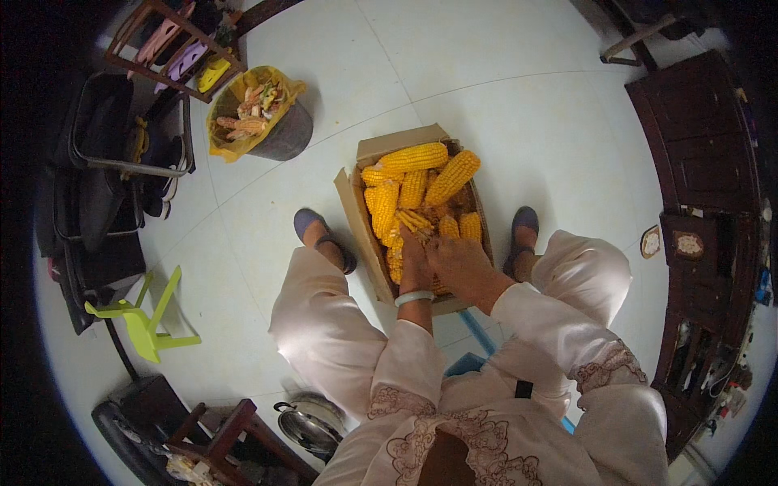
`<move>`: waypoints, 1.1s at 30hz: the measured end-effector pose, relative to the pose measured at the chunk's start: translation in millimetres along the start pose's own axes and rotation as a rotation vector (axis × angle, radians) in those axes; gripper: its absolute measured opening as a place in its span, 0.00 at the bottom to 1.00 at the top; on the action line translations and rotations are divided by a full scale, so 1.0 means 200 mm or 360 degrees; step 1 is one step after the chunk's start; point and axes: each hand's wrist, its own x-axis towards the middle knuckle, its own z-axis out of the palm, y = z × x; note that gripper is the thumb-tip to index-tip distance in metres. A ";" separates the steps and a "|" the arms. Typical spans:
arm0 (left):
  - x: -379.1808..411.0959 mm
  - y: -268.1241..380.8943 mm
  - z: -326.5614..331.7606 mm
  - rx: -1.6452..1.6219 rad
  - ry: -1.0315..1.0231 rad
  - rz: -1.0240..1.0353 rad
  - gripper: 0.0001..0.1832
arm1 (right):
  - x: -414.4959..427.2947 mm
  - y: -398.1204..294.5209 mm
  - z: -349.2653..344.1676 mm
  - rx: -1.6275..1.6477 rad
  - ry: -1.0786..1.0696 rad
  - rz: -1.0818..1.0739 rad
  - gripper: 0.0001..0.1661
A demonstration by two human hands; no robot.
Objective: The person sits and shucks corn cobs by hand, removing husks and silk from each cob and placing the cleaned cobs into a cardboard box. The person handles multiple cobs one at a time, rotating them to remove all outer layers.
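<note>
A cardboard box [348,212] full of husked yellow corn cobs [413,158] stands on the floor between my feet. Over its near half, my left hand [415,261], with a pale bangle at the wrist, is closed on a partly shelled corn cob [415,222]. The upper end of that cob shows beyond the fingers, with yellow kernel rows on it. My right hand [459,261] is against the left one, its fingers curled at the same cob; its fingertips are hidden. Several whole cobs lie around both hands, and brownish corn silk or debris shows among them.
A dark bin [289,133] with a yellow liner holds bare cobs at the upper left. A green plastic stool [146,331] lies tipped at the left. A metal pan [310,422] is near my left leg. Dark wooden cabinets [693,146] line the right; a shoe rack [164,79] is upper left.
</note>
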 end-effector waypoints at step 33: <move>0.04 -0.03 -0.07 -0.0132 -0.0236 0.0054 0.31 | 0.19 0.14 0.13 0.0162 -0.0218 0.0314 0.09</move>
